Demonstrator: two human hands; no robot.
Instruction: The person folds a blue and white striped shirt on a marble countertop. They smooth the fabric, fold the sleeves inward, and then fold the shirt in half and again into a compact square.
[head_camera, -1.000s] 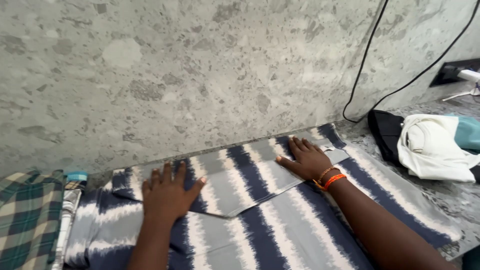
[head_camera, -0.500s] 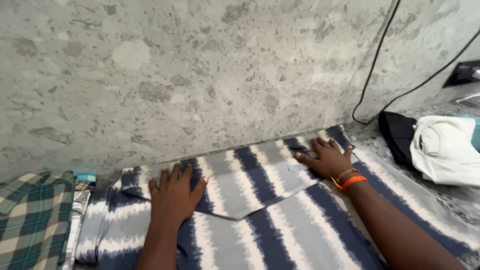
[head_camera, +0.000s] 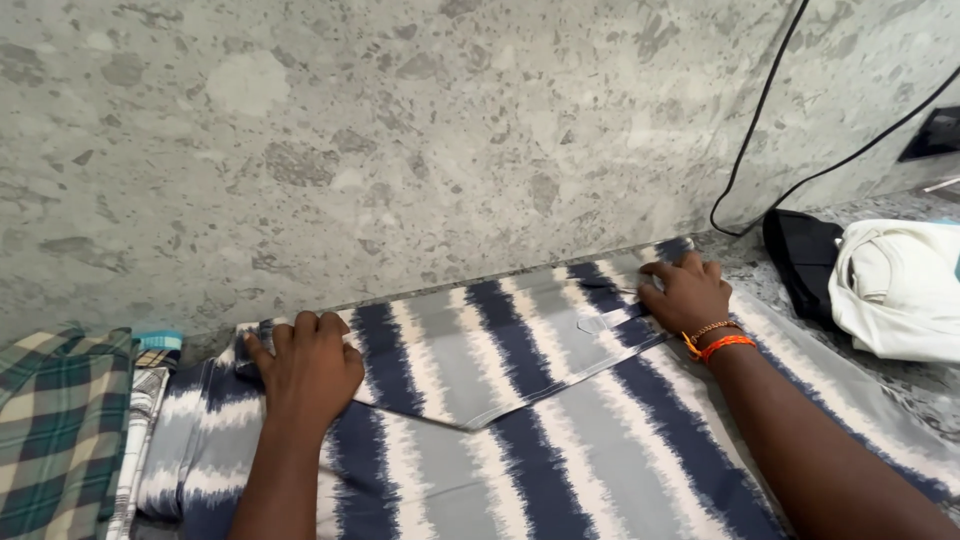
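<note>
A garment with wide grey, white and navy stripes (head_camera: 560, 430) lies flat on a stone counter against a speckled grey wall. Its upper part is folded down, ending in a point near the middle. My left hand (head_camera: 305, 365) presses flat on the left end of the fold, fingers together and curled over the cloth's edge. My right hand (head_camera: 685, 292), with orange and beaded bands at the wrist, presses on the fold's right end near the wall.
A stack of folded checked cloths (head_camera: 60, 420) lies at the left. At the right sit a black cloth (head_camera: 805, 260) and a white garment (head_camera: 900, 285). Black cables (head_camera: 760, 110) run up the wall toward a socket (head_camera: 935, 135).
Both hands have slid outward along the fold, the left hand to the left and the right hand to the right toward the wall. The view has shifted slightly.
</note>
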